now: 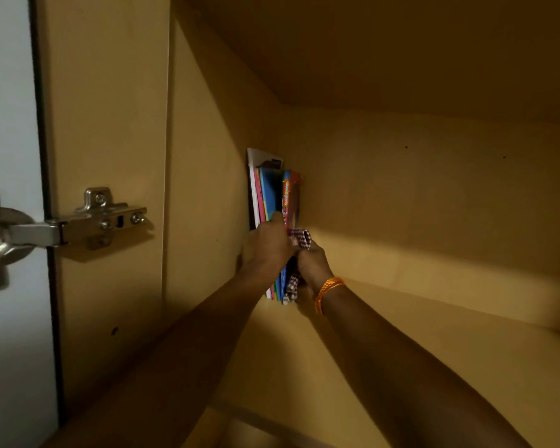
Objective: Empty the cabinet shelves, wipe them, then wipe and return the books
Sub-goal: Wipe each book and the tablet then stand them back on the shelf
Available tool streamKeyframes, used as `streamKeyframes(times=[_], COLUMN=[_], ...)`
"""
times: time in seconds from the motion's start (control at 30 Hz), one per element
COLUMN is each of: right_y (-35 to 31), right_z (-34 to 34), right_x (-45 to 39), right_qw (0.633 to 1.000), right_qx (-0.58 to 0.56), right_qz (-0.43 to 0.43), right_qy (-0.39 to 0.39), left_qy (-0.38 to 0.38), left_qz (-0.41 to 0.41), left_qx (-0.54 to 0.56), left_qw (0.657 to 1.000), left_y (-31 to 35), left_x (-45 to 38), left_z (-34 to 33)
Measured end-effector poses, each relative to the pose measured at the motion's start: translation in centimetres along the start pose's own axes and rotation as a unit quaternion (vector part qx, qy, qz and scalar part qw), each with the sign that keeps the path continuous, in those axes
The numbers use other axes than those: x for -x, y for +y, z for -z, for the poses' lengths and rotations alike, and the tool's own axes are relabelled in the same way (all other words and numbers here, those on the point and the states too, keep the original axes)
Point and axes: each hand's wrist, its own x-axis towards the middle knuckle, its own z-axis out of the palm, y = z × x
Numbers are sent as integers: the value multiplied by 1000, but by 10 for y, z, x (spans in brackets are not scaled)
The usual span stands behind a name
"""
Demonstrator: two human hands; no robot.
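Item: books [274,195], a small upright stack, thin and bright-covered, pressed into the shelf's far left corner, directly ahead of both our hands and partly between them.

Item: left hand [267,242], fingers curled over the near edges of the stack, gripping it from the left side.

Item: right hand [311,265], clenched round a checked cloth [299,237] and pushed against the stack's right face; an orange thread [328,287] circles the wrist.

Item: shelf [434,318], bare to the right of our right hand. Hinge [105,218] well to the left of our left arm.

Risks, as we judge them: the slim books may fan out or topple rightward once our right hand withdraws, having no support there. The cloth, bunched against the covers, may snag a cover or get trapped between books. Dim light deep in the corner hides whether the outermost book sits flush.
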Motion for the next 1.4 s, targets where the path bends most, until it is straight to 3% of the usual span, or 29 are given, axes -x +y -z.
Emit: streamKeyframes(times=[0.23, 0.43, 0.57, 0.7, 0.87, 0.97, 1.1, 1.4], right_y=[-10, -14, -15, -28, -58, -75, -90, -96], right_z=[-3, 2, 16, 36, 68, 85, 107, 145], right_x=[12, 27, 30, 42, 76, 102, 138, 229], right_qw=[999, 1000, 1000, 998, 997, 995, 994, 998], right_qx=[41, 2, -3, -37, -65, -94, -107, -26], right_qz=[1, 9, 7, 10, 34, 33, 26, -26], right_qy=[-1, -13, 18, 43, 28, 10, -3, 59], left_qy=[20, -37, -66, -59, -46, -118, -142, -101], left_qz=[-21, -51, -38, -13, 8, 19, 60, 16], left_qx=[-99, -168, -157, -73, 132, 262, 455, 504], left_qw=[995, 984, 985, 995, 990, 958, 877, 858], left_y=[-3, -7, -7, -2, 13, 28, 49, 94], left_x=[7, 18, 25, 30, 50, 66, 82, 125], left_z=[7, 3, 7, 11, -5, -13, -13, 0])
